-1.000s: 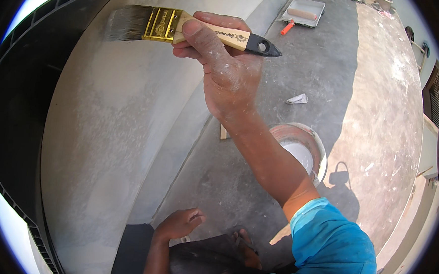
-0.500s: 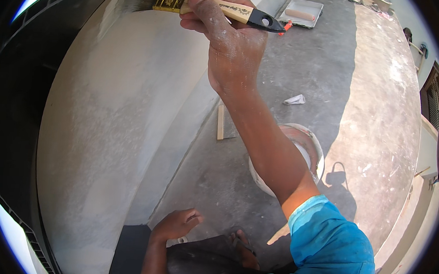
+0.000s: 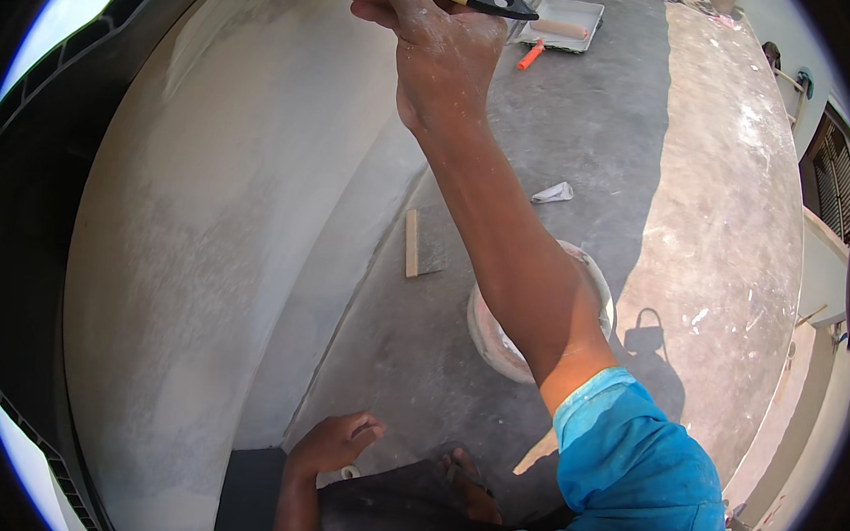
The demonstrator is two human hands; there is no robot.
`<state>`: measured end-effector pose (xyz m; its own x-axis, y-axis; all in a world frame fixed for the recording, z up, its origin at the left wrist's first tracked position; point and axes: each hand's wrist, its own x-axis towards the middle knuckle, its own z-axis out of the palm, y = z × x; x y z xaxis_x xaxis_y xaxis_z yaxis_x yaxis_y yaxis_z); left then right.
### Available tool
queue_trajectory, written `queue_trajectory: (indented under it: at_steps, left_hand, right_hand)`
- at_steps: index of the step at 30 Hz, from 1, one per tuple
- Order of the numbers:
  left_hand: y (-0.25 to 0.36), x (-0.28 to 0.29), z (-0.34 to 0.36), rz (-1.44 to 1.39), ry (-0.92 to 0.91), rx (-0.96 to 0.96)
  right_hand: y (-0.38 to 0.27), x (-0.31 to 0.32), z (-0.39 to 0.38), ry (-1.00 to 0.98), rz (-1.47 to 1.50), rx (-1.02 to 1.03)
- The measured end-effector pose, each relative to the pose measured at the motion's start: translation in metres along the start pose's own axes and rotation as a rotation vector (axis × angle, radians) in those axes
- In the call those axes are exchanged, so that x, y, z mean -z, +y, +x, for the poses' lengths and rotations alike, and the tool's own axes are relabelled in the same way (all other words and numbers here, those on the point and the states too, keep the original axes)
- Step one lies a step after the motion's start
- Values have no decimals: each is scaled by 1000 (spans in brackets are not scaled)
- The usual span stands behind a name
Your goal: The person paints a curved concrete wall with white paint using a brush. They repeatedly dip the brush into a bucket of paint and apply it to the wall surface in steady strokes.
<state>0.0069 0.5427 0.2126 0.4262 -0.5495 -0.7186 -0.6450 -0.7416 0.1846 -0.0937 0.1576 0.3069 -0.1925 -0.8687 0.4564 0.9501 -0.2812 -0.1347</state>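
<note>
At the top of the view my right hand (image 3: pixel 447 60) is closed round the handle of a wide paintbrush (image 3: pixel 504 0) with a pale wood and black handle. Its bristle end points left toward the grey-white wall (image 3: pixel 188 205); the top edge cuts off much of it, so contact with the wall is hard to judge. Low in the middle, my left hand (image 3: pixel 334 441) hangs beside my dark-clothed leg, fingers curled loosely and nothing visible in them. Under my right forearm stands a round white bucket (image 3: pixel 487 331), partly hidden, its inside smeared with pinkish and white residue.
On the grey floor lie a paint tray (image 3: pixel 571 14) with a roller (image 3: pixel 558 29) in it, a crumpled white scrap (image 3: pixel 553 192) and a flat tool with a wooden edge (image 3: pixel 412 244). A dark panel (image 3: pixel 248 497) stands at the wall's foot. Sunlit floor (image 3: pixel 725 233) runs along the right.
The brush and my right hand have shifted up and slightly left, so more of the brush is out of view. The floor things appear slightly further left. My left hand stays curled.
</note>
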Motion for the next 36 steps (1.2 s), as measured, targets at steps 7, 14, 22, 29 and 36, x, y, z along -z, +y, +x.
queue_trajectory:
  at_steps: [7,14,22,29,36]
  left_hand:
    - [14,0,-3,10,14,37]
    - [14,0,-4,-8,20,22]
    - [7,-1,0,-13,14,14]
    - [7,-1,0,-11,15,22]
    - [10,0,0,-16,10,33]
  right_hand:
    - [3,9,23,7,-6,13]
    - [8,20,41,8,-44,41]
    - [10,26,58,58,-79,-23]
    - [10,27,66,93,-49,-25]
    - [9,30,73,111,-20,-38]
